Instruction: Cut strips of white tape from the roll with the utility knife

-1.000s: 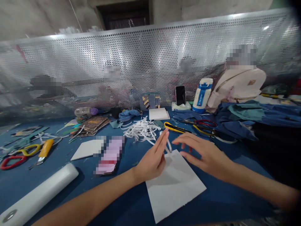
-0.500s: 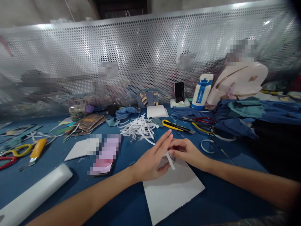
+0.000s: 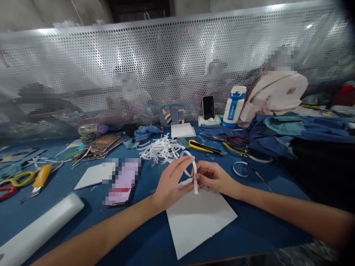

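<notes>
The right hand (image 3: 217, 179) pinches a white strip (image 3: 195, 176) between thumb and fingers; the strip bends into a loop, its loose end hanging down. The left hand (image 3: 168, 184) stands wide, thumb parted from the fingers, with the loop at its fingertips. Both hands are above the far part of a white sheet (image 3: 201, 221), which lies on the near middle of the blue table (image 3: 266, 232). Beyond the hands is a heap of white strips (image 3: 161, 150), with a yellow and black cutter (image 3: 204, 146) to its right. A phone (image 3: 124, 181) lies left of the left hand, and a curled strip (image 3: 234, 170) lies just right of the right hand.
</notes>
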The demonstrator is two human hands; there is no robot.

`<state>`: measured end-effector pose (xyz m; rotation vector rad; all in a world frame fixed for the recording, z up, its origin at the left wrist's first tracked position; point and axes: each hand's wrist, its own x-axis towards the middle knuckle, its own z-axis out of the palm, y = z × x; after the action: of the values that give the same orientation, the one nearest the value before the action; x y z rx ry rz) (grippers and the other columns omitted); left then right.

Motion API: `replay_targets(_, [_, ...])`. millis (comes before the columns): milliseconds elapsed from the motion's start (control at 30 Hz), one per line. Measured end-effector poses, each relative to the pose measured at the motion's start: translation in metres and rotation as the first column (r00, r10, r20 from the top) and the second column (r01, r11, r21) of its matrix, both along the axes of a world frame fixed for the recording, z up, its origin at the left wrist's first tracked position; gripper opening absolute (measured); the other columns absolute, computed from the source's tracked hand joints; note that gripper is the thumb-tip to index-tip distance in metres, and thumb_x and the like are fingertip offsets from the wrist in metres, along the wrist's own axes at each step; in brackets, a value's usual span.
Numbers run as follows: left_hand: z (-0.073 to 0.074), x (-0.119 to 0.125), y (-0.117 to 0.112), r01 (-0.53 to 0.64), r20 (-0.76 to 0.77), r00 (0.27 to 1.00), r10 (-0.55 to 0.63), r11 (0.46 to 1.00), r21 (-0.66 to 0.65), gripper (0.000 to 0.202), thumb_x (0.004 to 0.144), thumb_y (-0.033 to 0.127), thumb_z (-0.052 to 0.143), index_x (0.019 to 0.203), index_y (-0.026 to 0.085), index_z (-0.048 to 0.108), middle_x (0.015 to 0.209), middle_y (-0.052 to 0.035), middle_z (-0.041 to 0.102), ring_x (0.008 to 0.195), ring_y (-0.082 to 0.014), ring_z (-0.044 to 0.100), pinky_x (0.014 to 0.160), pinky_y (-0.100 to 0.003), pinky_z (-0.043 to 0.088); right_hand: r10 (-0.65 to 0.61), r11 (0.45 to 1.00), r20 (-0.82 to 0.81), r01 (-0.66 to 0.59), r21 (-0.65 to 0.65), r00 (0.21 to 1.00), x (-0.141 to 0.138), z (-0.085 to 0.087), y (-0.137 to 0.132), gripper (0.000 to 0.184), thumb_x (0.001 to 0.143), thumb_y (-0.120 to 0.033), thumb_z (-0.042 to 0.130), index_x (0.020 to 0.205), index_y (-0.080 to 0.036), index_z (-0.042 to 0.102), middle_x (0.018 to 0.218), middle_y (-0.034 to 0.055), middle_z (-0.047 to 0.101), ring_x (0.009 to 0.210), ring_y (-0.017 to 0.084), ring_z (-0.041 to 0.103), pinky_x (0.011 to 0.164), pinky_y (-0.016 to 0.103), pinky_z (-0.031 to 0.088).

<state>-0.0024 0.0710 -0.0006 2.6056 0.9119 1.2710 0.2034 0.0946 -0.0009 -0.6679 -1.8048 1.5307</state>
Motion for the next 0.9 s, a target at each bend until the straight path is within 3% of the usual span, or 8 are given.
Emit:
replay_targets(233, [0.008,0.004,-0.007,-0.138,-0.026,0.988,0.150,0.952,0.272,0.046,0.097,0.041,0.059,0.136,0.020,0.046,0.123,-0.0145,0.058,0.116,-0.0287,0.056,0.102,-0.047,0.045,-0.130,0.983,-0.078,0.118,-0.141,0.989,0.005,0.001,0.006,0.030,0.086,-0.046,0.072,0.087,-0.016,0.071,0.075,0.0039,0.073,0.066,0.013,0.069,0.054,0.020,0.048])
replay_targets(333, [0.008,0.006,-0.008,-0.123,-0.079,0.984,0.158,0.935,0.333,0.043,0.097,0.038,0.058,0.133,0.019,0.046,0.115,-0.0129,0.059,0.111,-0.0278,0.059,0.104,-0.049,0.044,-0.088,0.976,-0.108,0.064,-0.207,0.990,0.006,0.003,0.003,0.029,0.083,-0.044,0.076,0.089,-0.016,0.072,0.075,0.0029,0.073,0.067,0.013,0.068,0.061,0.022,0.052])
replay_targets(433, [0.007,0.007,-0.007,-0.102,-0.114,0.984,0.138,0.956,0.274,0.042,0.096,0.031,0.060,0.132,0.018,0.045,0.115,-0.0131,0.059,0.114,-0.0276,0.059,0.104,-0.046,0.047,0.031,0.962,-0.123,-0.063,-0.267,0.992,0.007,0.004,0.001,0.032,0.081,-0.042,0.078,0.099,-0.017,0.070,0.085,0.0044,0.076,0.080,0.016,0.071,0.075,0.028,0.057])
replay_targets(533, [0.006,0.008,-0.005,-0.048,-0.127,0.989,0.070,0.985,0.168,0.043,0.096,0.031,0.061,0.132,0.017,0.043,0.117,-0.0133,0.060,0.121,-0.0278,0.058,0.107,-0.046,0.046,0.038,0.947,-0.139,-0.080,-0.311,0.990,0.008,0.002,0.002,0.029,0.078,-0.037,0.080,0.098,-0.018,0.070,0.089,0.0039,0.076,0.086,0.018,0.072,0.082,0.031,0.057])
replay_targets(733, [0.006,0.009,-0.008,0.002,-0.128,0.992,0.015,0.991,0.136,0.038,0.097,0.032,0.062,0.126,0.014,0.047,0.116,-0.0132,0.060,0.126,-0.0270,0.054,0.115,-0.050,0.037,-0.096,0.947,-0.116,0.054,-0.317,0.989,0.010,0.000,0.001,0.017,0.080,-0.033,0.079,0.081,-0.017,0.074,0.073,0.0018,0.074,0.068,0.013,0.068,0.059,0.021,0.051])
replay_targets(900, [0.012,0.010,-0.010,-0.032,-0.170,0.982,0.077,0.967,0.254,0.039,0.094,0.042,0.064,0.121,0.016,0.051,0.112,-0.0117,0.063,0.122,-0.0285,0.057,0.112,-0.051,0.040,-0.012,0.908,-0.132,-0.045,-0.416,0.991,0.007,0.012,-0.006,0.024,0.077,-0.037,0.082,0.079,-0.016,0.070,0.073,0.0005,0.072,0.065,0.012,0.068,0.058,0.020,0.055])
